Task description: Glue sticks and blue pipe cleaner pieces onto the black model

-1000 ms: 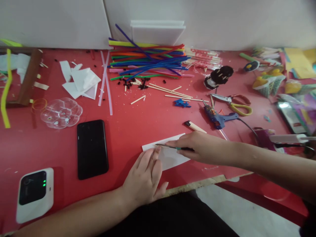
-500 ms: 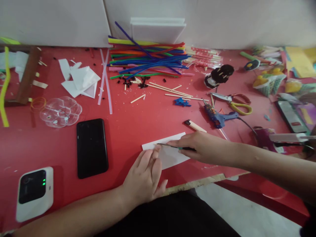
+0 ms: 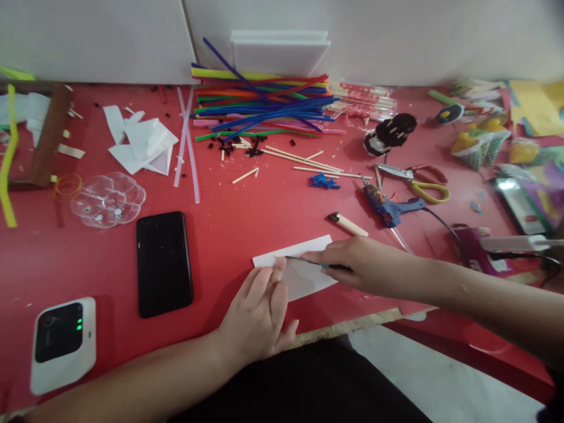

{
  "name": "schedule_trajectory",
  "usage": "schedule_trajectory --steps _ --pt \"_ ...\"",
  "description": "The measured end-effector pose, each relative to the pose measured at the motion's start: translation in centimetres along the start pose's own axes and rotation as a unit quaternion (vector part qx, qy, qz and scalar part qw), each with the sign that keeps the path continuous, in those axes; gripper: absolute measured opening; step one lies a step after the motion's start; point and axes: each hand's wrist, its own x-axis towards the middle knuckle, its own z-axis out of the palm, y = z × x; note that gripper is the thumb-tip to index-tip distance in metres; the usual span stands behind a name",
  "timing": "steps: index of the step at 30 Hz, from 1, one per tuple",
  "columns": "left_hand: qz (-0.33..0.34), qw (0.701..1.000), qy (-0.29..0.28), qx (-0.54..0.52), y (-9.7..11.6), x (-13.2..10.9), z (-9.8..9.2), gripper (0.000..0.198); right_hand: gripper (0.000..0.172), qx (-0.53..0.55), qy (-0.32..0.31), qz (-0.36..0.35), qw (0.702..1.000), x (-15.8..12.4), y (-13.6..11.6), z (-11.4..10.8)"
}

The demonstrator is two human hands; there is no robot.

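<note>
A white rectangular board (image 3: 308, 282) lies on the red table near its front edge. My right hand (image 3: 346, 261) is closed round a thin dark blade tool (image 3: 304, 259), whose tip points left over the board. At the board's left part, the fingertips of my left hand (image 3: 262, 305) press beside a tiny pale piece (image 3: 278, 256) near the blade tip. The left fingers are bent close together, and whether they pinch the piece is too small to tell. Just behind my right hand lies a lighter (image 3: 350, 225).
A black phone (image 3: 164, 264) and a white device (image 3: 64, 346) lie at left. Colourful pipe cleaners (image 3: 268, 108) are piled at the back. A blue glue gun (image 3: 390, 205) and scissors (image 3: 414, 179) lie at right. Thin sticks (image 3: 304, 161) are scattered mid-table.
The blade tip has shifted slightly right, away from the left fingertips. My left hand has hardly moved, and the board stays in place.
</note>
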Motion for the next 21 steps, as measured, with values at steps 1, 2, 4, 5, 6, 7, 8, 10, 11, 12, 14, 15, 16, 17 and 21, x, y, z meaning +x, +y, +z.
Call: schedule_trajectory --steps 1,2,4,5,6,7,8,10,11,12,14,15,16,17,21 --pt "0.0 1.0 0.0 0.002 -0.01 -0.01 0.03 0.048 0.048 0.002 0.003 -0.002 1.0 -0.02 0.03 0.03" --pt "-0.001 1.0 0.0 0.004 -0.03 -0.03 0.05 0.048 0.048 0.006 0.005 -0.002 1.0 -0.04 0.05 0.06" --pt "-0.001 1.0 -0.001 0.006 -0.04 -0.08 0.09 0.048 0.049 0.012 0.004 0.006 1.0 -0.09 0.06 0.11" --pt "-0.001 1.0 -0.001 0.006 -0.04 -0.11 0.1 0.048 0.049 0.013 0.001 0.012 1.0 -0.12 0.05 0.12" --pt "-0.001 1.0 -0.001 0.007 -0.03 -0.14 0.09 0.048 0.05 0.013 -0.003 0.015 1.0 -0.14 0.04 0.13" --pt "0.0 1.0 -0.001 0.007 -0.03 -0.16 0.08 0.048 0.05 0.012 -0.006 0.015 1.0 -0.16 0.01 0.12" --pt "0.0 1.0 -0.002 0.008 -0.02 -0.17 0.06 0.048 0.051 0.012 -0.009 0.014 1.0 -0.19 -0.02 0.11" --pt "0.001 1.0 -0.004 0.008 -0.01 -0.16 0.02 0.049 0.051 0.012 -0.015 0.018 1.0 -0.23 -0.08 0.07" --pt "0.001 1.0 -0.006 0.008 -0.02 -0.16 0.01 0.049 0.051 0.012 -0.019 0.024 0.999 -0.26 -0.1 0.05" --pt "0.001 1.0 -0.008 0.007 -0.03 -0.16 0.01 0.05 0.05 0.013 -0.021 0.031 0.999 -0.3 -0.12 0.05" --pt "0.002 1.0 -0.013 0.006 -0.05 -0.18 0.04 0.051 0.049 0.016 -0.019 0.04 0.999 -0.38 -0.13 0.07" --pt "0.002 1.0 -0.016 0.006 -0.07 -0.2 0.06 0.052 0.048 0.016 -0.014 0.04 0.999 -0.43 -0.13 0.1" --pt "0.002 1.0 -0.018 0.007 -0.09 -0.22 0.08 0.053 0.048 0.017 -0.009 0.039 0.999 -0.48 -0.12 0.12" --pt "0.001 1.0 -0.019 0.006 -0.1 -0.25 0.08 0.053 0.048 0.017 -0.006 0.036 0.999 -0.53 -0.11 0.13" --pt "0.0 1.0 -0.016 0.006 -0.12 -0.27 0.05 0.054 0.049 0.012 0.0 0.035 0.999 -0.72 -0.18 0.09"
